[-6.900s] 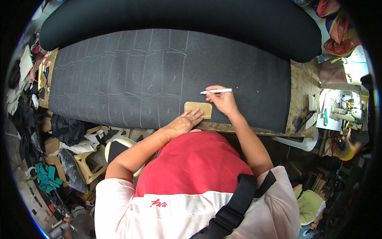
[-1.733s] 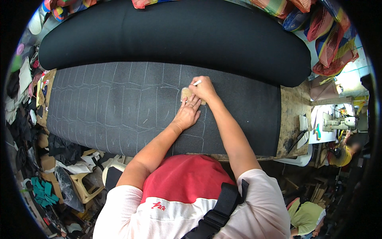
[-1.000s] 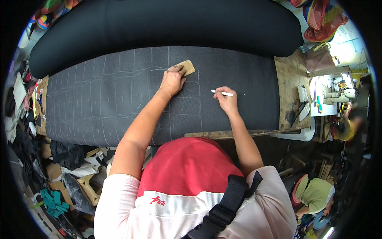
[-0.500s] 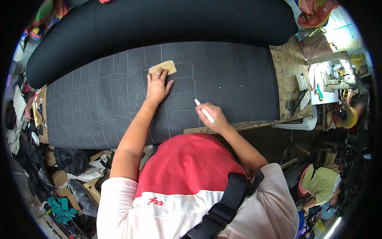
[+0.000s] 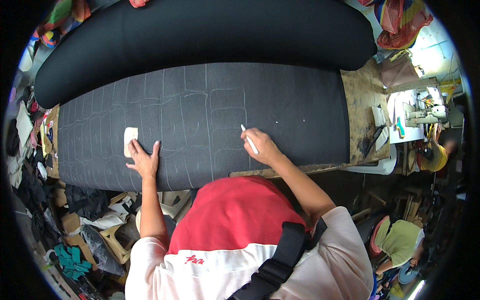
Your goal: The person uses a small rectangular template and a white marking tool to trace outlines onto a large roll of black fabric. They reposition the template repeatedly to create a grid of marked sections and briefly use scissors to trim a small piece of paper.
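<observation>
Step, as judged: pale outlines being marked on black cloth | Left hand: fingers spread, tan template touched at cloth's left | Right hand: white pen pinched, tip contact unclear | Next, as judged: steady stroke called for

Matt, grainy fabric sheet; smoother, matt fabric roll; rough, worn wooden tabletop; smooth, plastic-looking marking pen.

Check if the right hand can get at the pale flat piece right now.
Probably not easily: the right hand is holding a white pen, and the pale flat piece lies well to its left, with the left hand over part of it.
</observation>
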The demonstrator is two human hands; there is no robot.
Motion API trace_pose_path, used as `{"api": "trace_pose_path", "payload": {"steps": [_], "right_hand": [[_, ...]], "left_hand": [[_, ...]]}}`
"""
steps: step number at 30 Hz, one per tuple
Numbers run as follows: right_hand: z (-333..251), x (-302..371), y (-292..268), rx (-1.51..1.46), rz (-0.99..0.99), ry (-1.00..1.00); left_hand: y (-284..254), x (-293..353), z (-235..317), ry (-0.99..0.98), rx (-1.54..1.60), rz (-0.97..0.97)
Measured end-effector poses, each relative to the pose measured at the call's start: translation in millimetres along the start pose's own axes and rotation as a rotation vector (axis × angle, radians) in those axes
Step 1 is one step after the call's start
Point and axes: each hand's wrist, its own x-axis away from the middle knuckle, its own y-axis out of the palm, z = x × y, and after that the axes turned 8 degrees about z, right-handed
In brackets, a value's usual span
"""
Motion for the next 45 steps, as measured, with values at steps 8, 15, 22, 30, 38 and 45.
{"api": "trace_pose_path", "payload": {"steps": [8, 15, 22, 30, 38, 45], "right_hand": [[35, -38, 20, 0.258, 0.17, -0.214], [49, -20, 29, 0.282, 0.155, -0.213], [41, 2, 33, 0.278, 0.127, -0.189], [34, -76, 1, 0.449, 0.515, -0.452], [23, -240, -84, 0.886, 0.55, -0.366], [12, -236, -81, 0.819, 0.533, -0.266]], "left_hand": [[20, 4, -18, 0.082, -0.066, 0.106], [17, 11, -24, 0.105, -0.1, 0.091], [15, 25, -39, 0.089, -0.111, 0.062], [15, 30, -41, 0.09, -0.107, 0.073], [15, 31, -43, 0.068, -0.06, 0.041], [4, 29, -35, 0.02, -0.1, -0.034]]}}
